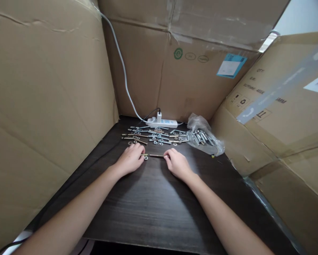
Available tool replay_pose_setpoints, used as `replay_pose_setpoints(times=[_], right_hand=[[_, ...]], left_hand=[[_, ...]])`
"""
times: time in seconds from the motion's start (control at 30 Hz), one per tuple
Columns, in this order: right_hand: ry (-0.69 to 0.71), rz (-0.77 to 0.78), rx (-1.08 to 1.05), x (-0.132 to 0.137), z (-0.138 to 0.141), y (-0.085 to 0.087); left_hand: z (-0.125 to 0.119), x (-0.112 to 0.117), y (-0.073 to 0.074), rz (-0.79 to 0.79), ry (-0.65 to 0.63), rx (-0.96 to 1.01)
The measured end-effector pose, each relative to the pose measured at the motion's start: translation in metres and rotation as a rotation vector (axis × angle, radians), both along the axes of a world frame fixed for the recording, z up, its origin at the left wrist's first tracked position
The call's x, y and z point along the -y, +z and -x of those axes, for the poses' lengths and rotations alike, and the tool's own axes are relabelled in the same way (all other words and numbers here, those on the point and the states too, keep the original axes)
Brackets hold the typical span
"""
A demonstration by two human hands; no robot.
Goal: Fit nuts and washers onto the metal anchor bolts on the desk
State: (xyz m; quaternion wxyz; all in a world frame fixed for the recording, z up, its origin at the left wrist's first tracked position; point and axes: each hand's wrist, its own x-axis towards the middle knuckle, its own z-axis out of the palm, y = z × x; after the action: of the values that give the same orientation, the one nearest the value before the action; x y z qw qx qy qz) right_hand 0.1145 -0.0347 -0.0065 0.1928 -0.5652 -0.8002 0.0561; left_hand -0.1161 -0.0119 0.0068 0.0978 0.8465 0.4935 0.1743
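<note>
My left hand (130, 158) is closed with its fingertips pinched on a short yellowish metal piece (145, 154), perhaps a sleeve; the fingers hide most of it. A small silver nut (146, 158) lies on the table just by those fingertips. Opposite, my right hand (177, 163) grips one end of a thin brownish bolt (156, 156), whose shaft points left toward the yellowish piece. A narrow gap separates the two parts. Behind both hands lie several rows of bolts (141, 135), nuts and washers, silver and brass-coloured.
A clear plastic bag (219, 147) with metal bolts sits at the back right. A white power strip (162, 123) with a plug and cables stands along the back. Tall cardboard boxes (143, 63) wall in the dark wooden table (153, 212) on three sides.
</note>
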Motion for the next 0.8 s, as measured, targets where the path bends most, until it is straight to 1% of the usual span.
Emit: replay_pose_setpoints(times=[0.07,0.13,0.23,0.3,0.37,0.53,0.8], right_hand=[[-0.045,0.011,-0.085,0.006,-0.024,-0.002],[-0.089,0.004,-0.197,0.009,-0.044,-0.002],[-0.105,-0.04,-0.334,0.008,-0.061,0.001],[-0.099,-0.074,-0.391,0.007,-0.064,0.004],[-0.076,-0.083,-0.416,0.006,-0.062,0.006],[-0.029,-0.077,-0.411,0.007,-0.055,0.006],[-0.014,-0.073,-0.413,0.01,-0.052,0.01]], left_hand=[[-0.018,0.003,0.001,-0.003,-0.071,-0.004],[-0.033,0.0,0.002,-0.003,-0.112,0.029],[-0.048,-0.009,0.003,-0.004,-0.086,0.172],[-0.052,-0.013,0.003,-0.028,-0.076,0.26],[-0.052,-0.015,0.002,-0.048,-0.085,0.301],[-0.048,-0.01,0.003,-0.059,-0.129,0.325],[-0.053,-0.002,0.007,-0.094,-0.225,0.346]])
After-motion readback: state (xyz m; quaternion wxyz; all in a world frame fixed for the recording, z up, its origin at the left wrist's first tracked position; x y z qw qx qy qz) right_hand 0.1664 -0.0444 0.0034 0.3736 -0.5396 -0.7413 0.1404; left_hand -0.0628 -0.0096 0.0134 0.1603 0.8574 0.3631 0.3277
